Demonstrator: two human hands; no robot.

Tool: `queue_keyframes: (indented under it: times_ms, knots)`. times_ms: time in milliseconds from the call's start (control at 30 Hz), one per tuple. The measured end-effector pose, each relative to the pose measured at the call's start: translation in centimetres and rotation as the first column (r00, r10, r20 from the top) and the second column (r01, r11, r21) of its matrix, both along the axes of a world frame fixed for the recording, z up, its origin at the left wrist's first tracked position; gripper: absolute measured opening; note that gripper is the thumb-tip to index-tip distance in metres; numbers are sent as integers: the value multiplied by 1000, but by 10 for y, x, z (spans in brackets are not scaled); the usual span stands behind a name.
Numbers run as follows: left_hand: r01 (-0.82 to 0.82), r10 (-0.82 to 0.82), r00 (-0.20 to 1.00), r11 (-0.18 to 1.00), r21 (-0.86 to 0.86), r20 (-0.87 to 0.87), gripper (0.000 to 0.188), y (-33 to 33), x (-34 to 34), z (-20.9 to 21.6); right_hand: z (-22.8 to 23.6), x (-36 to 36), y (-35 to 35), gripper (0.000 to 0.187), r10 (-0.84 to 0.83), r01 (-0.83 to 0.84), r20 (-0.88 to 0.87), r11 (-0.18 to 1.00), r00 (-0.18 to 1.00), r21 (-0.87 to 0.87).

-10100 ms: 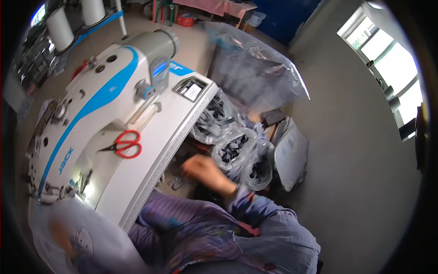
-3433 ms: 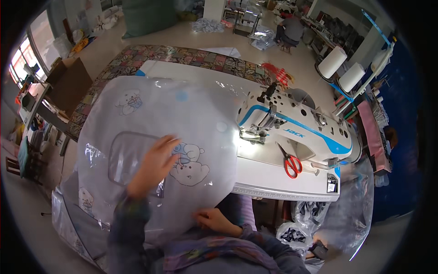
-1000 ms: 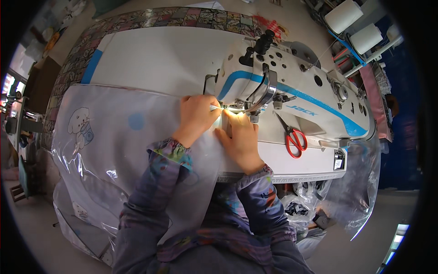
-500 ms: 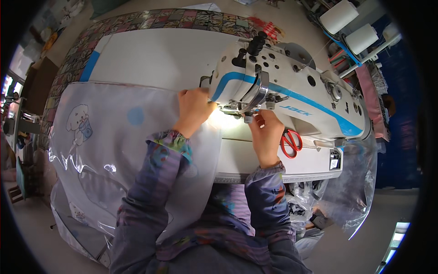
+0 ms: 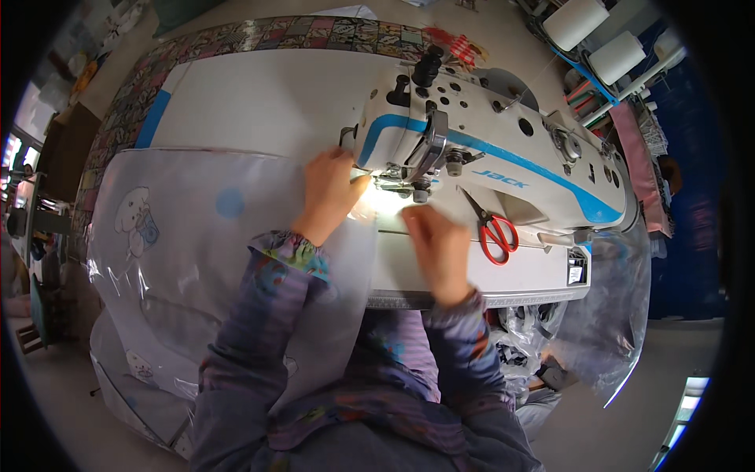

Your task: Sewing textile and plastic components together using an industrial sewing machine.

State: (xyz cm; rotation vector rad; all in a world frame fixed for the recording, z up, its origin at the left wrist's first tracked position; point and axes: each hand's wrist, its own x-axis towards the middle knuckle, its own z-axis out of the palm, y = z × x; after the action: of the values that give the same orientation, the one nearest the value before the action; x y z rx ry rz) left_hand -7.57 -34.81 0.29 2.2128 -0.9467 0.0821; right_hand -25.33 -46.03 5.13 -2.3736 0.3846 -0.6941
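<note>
My left hand (image 5: 326, 197) is closed at the far right corner of a milky, see-through plastic sheet (image 5: 185, 259) printed with cartoon puppies and a blue dot. Its thumb points toward the lit needle area of a white and blue sewing machine (image 5: 487, 149). Just in front of the presser foot, my right hand (image 5: 440, 250) is curled with its fingertips together, somewhat blurred. Whatever those fingers pinch is too small to make out. Red-handled scissors (image 5: 497, 236) lie on the machine bed to the right of that hand.
White thread cones (image 5: 576, 23) stand on a rack at the far right. Clear plastic (image 5: 602, 315) hangs off the table's right end. A ruler strip (image 5: 409, 300) runs along the front edge. Patterned cloth (image 5: 126, 118) covers the table behind, and the sheet drapes over the front left.
My right hand has drawn back from under the needle toward me and to the left, uncovering the scissors' blades. My left hand stays at the sheet; the whole view has shifted slightly.
</note>
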Motion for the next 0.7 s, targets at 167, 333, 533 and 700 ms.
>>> queue_keyframes:
  times_ms: [167, 333, 533, 700]
  knots:
    - [96, -112, 978, 990, 101, 173, 28, 36, -49, 12, -39, -91, 87, 78, 445, -403, -513, 893, 734, 198]
    - [79, -137, 953, 973, 215, 269, 42, 73, -103, 6, -84, -126, 137, 64, 680, -278, -132, 459, 721, 844]
    - [121, -162, 959, 976, 181, 232, 44, 78, -105, 14, -64, -130, 131, 49, 642, -212, -87, 373, 762, 903]
    - [86, -154, 941, 970, 228, 302, 39, 73, -101, 20, -49, -124, 121, 50, 526, -21, -186, 364, 830, 931]
